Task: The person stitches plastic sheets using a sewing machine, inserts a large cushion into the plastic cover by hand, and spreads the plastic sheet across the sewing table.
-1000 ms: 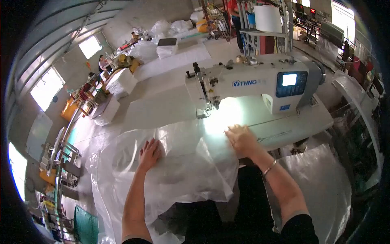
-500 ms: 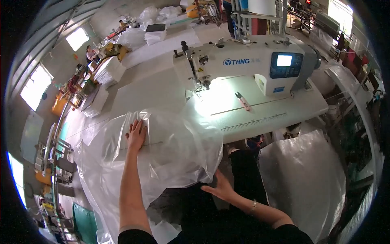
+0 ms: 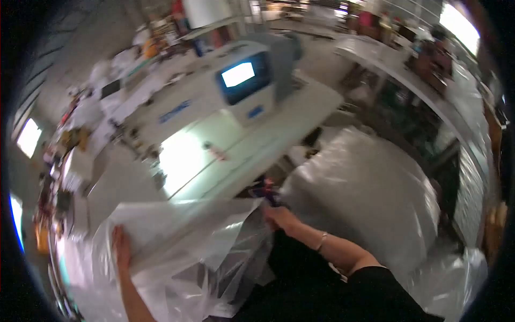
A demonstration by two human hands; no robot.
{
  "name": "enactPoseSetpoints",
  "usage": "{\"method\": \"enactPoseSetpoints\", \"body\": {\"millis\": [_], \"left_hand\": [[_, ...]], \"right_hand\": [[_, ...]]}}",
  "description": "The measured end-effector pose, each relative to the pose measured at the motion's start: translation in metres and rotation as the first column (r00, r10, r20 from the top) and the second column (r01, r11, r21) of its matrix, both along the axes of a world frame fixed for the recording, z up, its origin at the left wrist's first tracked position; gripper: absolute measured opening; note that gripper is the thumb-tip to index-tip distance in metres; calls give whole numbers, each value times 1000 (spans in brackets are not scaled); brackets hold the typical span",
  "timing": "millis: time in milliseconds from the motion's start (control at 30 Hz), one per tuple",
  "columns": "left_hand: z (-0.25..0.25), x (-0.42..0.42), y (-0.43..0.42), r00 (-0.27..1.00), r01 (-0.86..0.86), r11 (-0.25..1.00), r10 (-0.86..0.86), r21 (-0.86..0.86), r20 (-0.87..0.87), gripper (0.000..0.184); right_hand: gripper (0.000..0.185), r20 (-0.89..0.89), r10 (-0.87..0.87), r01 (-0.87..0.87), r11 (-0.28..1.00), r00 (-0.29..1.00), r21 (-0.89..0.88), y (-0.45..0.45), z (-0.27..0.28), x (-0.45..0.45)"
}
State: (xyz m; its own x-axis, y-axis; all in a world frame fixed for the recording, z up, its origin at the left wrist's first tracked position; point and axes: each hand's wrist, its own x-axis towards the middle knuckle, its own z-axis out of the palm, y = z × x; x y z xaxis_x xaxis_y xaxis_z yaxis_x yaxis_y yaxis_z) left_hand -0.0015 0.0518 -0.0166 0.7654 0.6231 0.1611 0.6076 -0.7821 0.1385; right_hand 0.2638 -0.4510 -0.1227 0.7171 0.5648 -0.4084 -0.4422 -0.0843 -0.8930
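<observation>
Clear plastic sheeting (image 3: 182, 241) spreads over the front of the sewing table and my lap. My left hand (image 3: 122, 247) rests on its left part with the fingers stretched out. At the sheeting's right edge, my right hand (image 3: 280, 218) is closed on the plastic, just off the table's front edge. Behind the sheeting stands a white sewing machine (image 3: 198, 102) with a lit screen (image 3: 238, 74) and a bright lamp glow under its arm. Small pink-handled snips (image 3: 216, 152) lie on the machine bed. The view is blurred by motion.
A large heap of clear plastic (image 3: 365, 182) lies to the right of my legs. A long pale table (image 3: 397, 67) stands behind it. White stacks (image 3: 78, 169) lie at the far left. A big white spool (image 3: 206, 12) stands behind the machine.
The view has swung right. My right hand first left the machine bed for the sheeting's lower edge, and now holds its right edge, raised. My left hand stays on the sheeting.
</observation>
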Motion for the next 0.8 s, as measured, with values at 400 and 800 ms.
{"method": "enactPoseSetpoints", "body": {"millis": [400, 800], "left_hand": [[-13, 45, -88, 988, 24, 986, 3, -164, 157, 31], [32, 179, -308, 388, 775, 245, 544, -583, 744, 71]], "right_hand": [[97, 346, 587, 336, 132, 731, -933, -255, -82, 25], [14, 779, 197, 589, 552, 595, -590, -372, -154, 61]]}}
